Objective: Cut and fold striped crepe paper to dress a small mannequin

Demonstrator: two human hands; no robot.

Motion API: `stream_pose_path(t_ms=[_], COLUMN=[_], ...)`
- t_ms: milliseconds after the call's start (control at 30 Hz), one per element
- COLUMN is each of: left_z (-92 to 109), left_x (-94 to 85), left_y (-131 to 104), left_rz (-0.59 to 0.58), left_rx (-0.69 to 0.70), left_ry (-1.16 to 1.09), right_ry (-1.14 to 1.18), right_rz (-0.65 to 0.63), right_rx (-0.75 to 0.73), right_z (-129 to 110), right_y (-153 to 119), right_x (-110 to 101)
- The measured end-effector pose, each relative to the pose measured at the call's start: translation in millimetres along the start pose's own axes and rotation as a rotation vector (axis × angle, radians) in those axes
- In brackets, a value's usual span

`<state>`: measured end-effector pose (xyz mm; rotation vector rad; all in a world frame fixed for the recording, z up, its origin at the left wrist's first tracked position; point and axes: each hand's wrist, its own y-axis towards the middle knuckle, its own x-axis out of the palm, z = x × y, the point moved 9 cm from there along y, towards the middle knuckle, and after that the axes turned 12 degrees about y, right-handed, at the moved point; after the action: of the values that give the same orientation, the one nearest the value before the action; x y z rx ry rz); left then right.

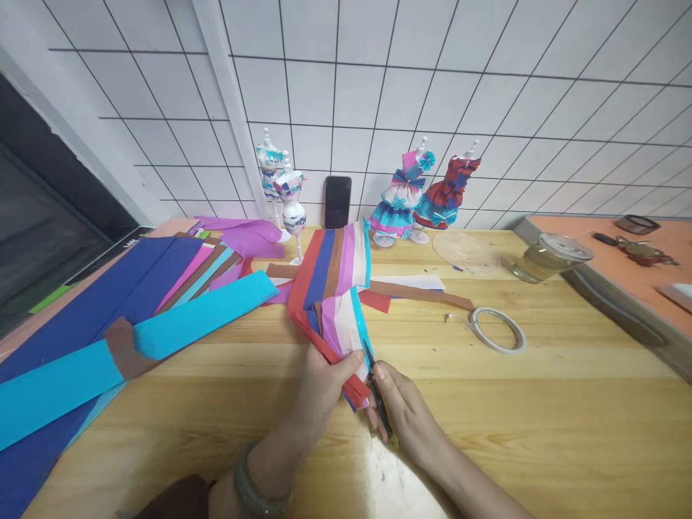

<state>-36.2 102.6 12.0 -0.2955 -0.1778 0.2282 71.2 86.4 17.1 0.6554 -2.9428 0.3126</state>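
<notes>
My left hand [331,375] grips the near end of a striped sheet of crepe paper [338,270], with bands of red, blue, brown, purple, white and turquoise. Its thumb presses on the white and turquoise part, and a red edge folds over the fingers. My right hand [403,407] is closed around a pair of dark scissors [381,396] with some yellow at the handle. The blades point away from me and lie along the turquoise edge, close to my left thumb. Whether they are cutting through the paper I cannot tell. The far part of the sheet rests on the table.
Folded blue and turquoise crepe paper [205,310] covers the left side. Small mannequins [293,209] and paper-dressed figures [400,194] stand by the tiled wall, with a phone [338,202] between. A tape roll [498,330] and a clear container [551,256] lie to the right.
</notes>
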Motion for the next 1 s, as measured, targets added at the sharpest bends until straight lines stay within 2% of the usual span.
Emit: stream_pose_path(t_ms=[100, 333, 1000], left_z=[1.4, 2.9, 2.6], left_x=[3.8, 7.9, 8.5], left_y=[0.3, -0.3, -0.1], left_rz=[-0.051, -0.079, -0.095], left_rx=[0.028, 0.008, 0.042], left_ry=[0.009, -0.060, -0.073], right_ry=[-0.007, -0.038, -0.053], right_rz=[0.015, 0.025, 0.021], right_rx=[-0.008, -0.012, -0.010], right_z=[0.2, -1.8, -0.8], right_y=[0.3, 0.7, 0.5], right_x=[-1.3, -2.7, -3.6])
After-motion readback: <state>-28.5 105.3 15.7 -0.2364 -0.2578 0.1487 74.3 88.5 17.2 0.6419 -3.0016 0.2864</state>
